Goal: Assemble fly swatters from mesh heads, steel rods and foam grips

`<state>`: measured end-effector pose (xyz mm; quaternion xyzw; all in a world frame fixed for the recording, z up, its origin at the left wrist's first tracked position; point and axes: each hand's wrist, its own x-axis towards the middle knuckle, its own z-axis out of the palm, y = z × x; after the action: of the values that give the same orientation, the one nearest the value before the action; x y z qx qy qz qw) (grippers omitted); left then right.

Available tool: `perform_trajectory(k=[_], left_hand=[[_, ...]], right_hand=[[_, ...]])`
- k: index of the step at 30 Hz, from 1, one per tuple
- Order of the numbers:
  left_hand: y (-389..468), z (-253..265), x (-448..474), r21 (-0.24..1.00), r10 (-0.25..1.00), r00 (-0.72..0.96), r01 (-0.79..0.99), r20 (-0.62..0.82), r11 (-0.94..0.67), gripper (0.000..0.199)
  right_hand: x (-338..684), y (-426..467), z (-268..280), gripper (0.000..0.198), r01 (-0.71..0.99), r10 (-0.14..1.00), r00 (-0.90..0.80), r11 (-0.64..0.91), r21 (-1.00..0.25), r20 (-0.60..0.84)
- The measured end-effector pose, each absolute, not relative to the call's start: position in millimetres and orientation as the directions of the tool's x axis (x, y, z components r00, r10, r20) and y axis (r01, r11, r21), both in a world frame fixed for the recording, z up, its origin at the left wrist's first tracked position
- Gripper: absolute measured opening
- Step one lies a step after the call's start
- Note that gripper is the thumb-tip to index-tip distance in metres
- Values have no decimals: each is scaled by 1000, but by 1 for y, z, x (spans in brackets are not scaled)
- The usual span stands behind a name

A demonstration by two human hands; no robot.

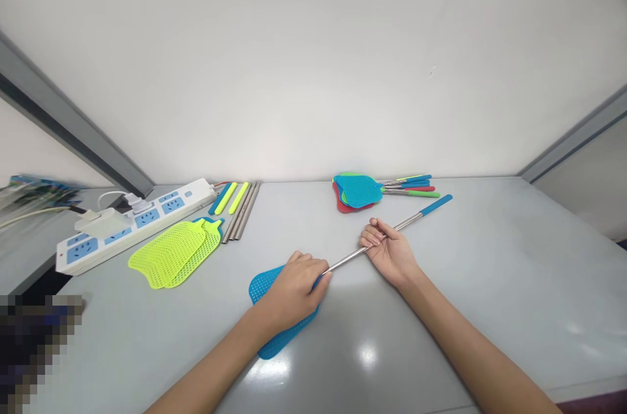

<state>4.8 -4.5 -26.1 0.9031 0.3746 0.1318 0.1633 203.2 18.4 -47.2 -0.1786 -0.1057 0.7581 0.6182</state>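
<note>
A fly swatter with a blue perforated head (289,337) lies slantwise over the table, its metal rod (347,260) running up to the right and ending in a blue grip (435,204). My left hand (298,290) covers part of the head and is closed around the neck where the rod joins it. Farther up, my right hand (386,249) has its palm turned up and its fingers curled around the metal rod. The neck itself is mostly hidden under my left fingers.
Swatters with blue, green and red heads (361,191) are stacked by the wall. To the left lie yellow swatter heads (169,252), metal tubes (242,213), yellow grips (225,198), a blue grip (214,205) and a white power strip (182,205) with plugs.
</note>
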Motion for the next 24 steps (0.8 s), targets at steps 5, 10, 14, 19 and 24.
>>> perform_trajectory(k=[5,10,14,19,24], left_hand=[[-3,-22,4,437,701,710,609,71,-661,29],[-2,-16,2,454,697,716,608,42,-651,26],[-2,-15,3,445,699,714,613,40,-653,25],[-3,-16,3,445,688,724,605,36,-660,27],[-4,-14,2,502,736,672,610,82,-613,24]], right_hand=[[203,17,-46,13,-894,975,-168,-214,-394,-148],[204,16,-44,14,-899,974,-174,-218,-380,-145],[204,16,-42,14,-897,975,-173,-216,-386,-143],[204,14,-40,14,-892,976,-167,-210,-400,-141],[206,15,-39,14,-895,979,-155,-195,-401,-130]])
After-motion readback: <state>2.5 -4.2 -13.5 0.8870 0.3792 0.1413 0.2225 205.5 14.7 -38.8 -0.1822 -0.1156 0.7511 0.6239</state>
